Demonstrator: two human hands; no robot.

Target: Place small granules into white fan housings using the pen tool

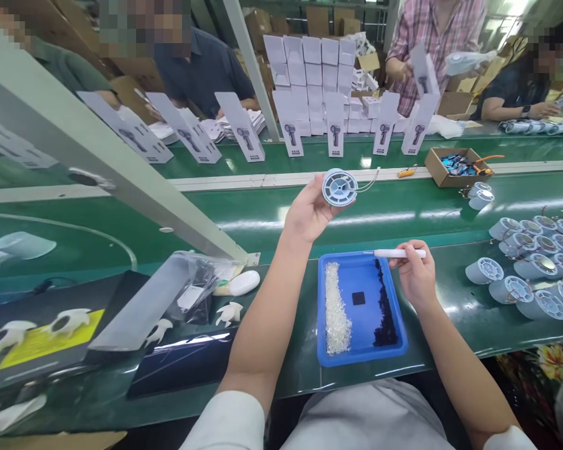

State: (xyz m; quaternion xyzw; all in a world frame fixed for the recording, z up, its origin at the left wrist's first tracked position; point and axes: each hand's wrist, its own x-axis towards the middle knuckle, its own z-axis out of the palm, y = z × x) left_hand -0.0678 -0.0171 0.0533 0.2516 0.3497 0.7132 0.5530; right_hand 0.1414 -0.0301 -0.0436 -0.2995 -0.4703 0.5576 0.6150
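My left hand (309, 215) is closed around a light blue cylindrical fan housing (339, 187), raised over the green bench with its spoked round end toward me. Thin wires stick out from its right side. In my right hand (416, 272) is a white pen-like tool (398, 253), held level with its thin tip pointing left over the far rim of a blue tray (323, 312). Small clear-white pieces (336, 319) lie heaped along the tray's left side. Small black pieces (385, 319) line its right side, and a black square (358, 298) sits between them.
Several more blue housings (535, 265) stand at right. A cardboard box (450, 169) of blue packets lies beyond, near a yellow-orange tool (406, 173). White printed boxes (335, 128) line the far belt. A slanted metal post (169, 169) rises at left. Co-workers (206, 69) sit opposite.
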